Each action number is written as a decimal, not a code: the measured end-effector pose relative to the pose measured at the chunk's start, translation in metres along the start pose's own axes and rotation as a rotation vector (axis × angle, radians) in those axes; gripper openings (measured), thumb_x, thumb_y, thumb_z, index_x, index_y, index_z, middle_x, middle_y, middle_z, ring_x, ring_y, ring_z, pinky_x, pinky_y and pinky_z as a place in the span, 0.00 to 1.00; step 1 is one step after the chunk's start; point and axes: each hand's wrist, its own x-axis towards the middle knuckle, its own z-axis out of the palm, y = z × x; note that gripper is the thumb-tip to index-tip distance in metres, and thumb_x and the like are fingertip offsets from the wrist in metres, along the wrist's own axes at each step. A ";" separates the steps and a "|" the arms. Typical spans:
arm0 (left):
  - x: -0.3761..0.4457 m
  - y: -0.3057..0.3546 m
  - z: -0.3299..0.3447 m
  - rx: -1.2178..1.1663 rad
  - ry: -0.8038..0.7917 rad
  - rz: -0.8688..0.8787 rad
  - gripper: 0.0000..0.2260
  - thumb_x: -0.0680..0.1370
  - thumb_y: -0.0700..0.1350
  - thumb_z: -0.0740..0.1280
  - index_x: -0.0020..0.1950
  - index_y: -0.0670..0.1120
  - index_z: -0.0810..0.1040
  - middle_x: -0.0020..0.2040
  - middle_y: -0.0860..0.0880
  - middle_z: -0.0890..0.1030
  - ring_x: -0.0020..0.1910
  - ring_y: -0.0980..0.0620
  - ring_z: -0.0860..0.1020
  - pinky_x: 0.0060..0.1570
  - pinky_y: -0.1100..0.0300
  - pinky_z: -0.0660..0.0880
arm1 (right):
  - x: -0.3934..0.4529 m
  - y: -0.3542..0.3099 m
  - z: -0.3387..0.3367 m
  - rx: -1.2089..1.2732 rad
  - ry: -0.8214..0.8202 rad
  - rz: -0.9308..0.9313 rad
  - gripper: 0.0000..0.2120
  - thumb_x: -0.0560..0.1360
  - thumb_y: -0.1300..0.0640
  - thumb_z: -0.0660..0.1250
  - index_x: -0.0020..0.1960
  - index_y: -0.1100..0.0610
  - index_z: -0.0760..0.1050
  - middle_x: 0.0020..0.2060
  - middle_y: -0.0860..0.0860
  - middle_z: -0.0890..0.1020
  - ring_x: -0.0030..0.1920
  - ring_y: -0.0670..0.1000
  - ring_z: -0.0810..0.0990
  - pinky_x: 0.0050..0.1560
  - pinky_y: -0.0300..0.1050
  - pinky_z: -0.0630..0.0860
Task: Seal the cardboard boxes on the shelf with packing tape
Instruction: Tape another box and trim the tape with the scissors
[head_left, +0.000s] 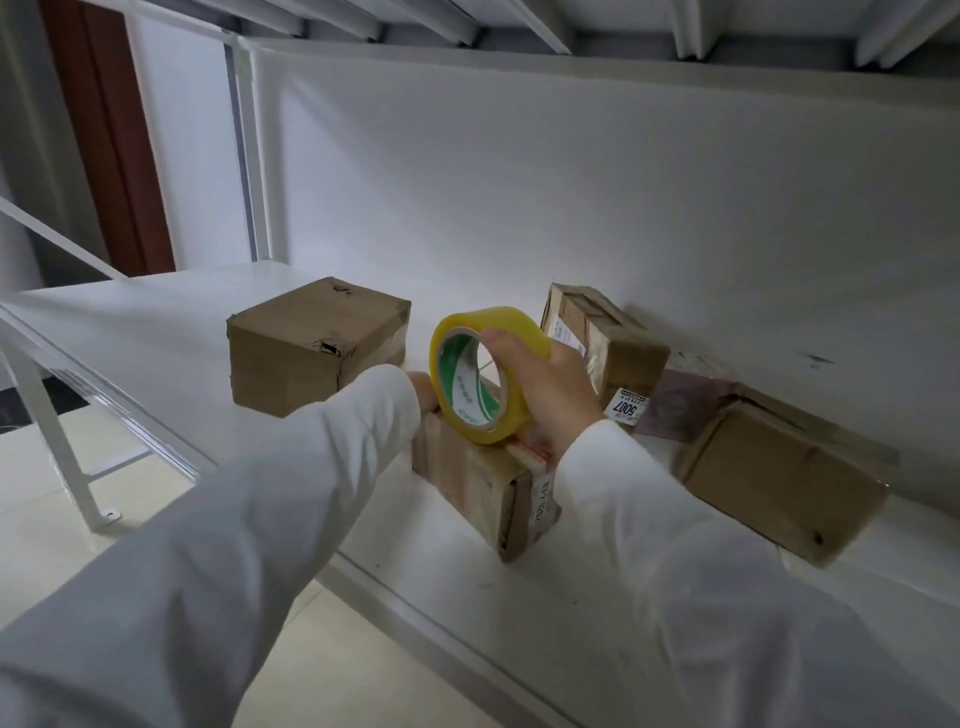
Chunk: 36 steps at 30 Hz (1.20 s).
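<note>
Your right hand (553, 395) is gripping the tape roll (480, 374) upright on the front box (478, 483) on the shelf (171, 322), your left hand (423, 396), mostly hidden, is touching the box, grip unclear.

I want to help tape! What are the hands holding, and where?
The right hand grips the yellow tape roll by its rim, thumb through its hole. The left hand, mostly hidden, touches the brown cardboard box.

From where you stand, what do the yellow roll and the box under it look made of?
The tape roll looks like glossy, translucent yellowish plastic film on a green-printed core, likely card. The box under it looks like matte brown cardboard with creased edges, shiny tape strips and paper labels.
</note>
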 end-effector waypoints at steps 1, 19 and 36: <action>-0.002 0.000 0.000 0.021 0.019 0.030 0.16 0.82 0.38 0.57 0.68 0.34 0.69 0.62 0.38 0.74 0.55 0.44 0.73 0.62 0.52 0.69 | 0.004 -0.007 -0.002 -0.095 -0.030 0.016 0.16 0.69 0.41 0.69 0.47 0.52 0.76 0.41 0.48 0.80 0.44 0.49 0.79 0.42 0.42 0.76; 0.000 0.008 0.001 0.194 0.008 -0.007 0.32 0.77 0.63 0.59 0.67 0.36 0.70 0.62 0.40 0.75 0.61 0.40 0.74 0.65 0.52 0.67 | -0.047 -0.023 -0.065 -1.004 -0.346 0.332 0.32 0.67 0.31 0.64 0.63 0.49 0.69 0.54 0.49 0.78 0.48 0.52 0.78 0.46 0.43 0.76; -0.067 0.019 0.056 1.135 0.151 0.419 0.28 0.82 0.54 0.49 0.78 0.47 0.42 0.78 0.44 0.42 0.77 0.45 0.43 0.73 0.42 0.45 | -0.045 -0.026 -0.056 -1.110 -0.391 0.329 0.35 0.71 0.35 0.62 0.72 0.51 0.60 0.62 0.53 0.72 0.57 0.56 0.73 0.52 0.46 0.71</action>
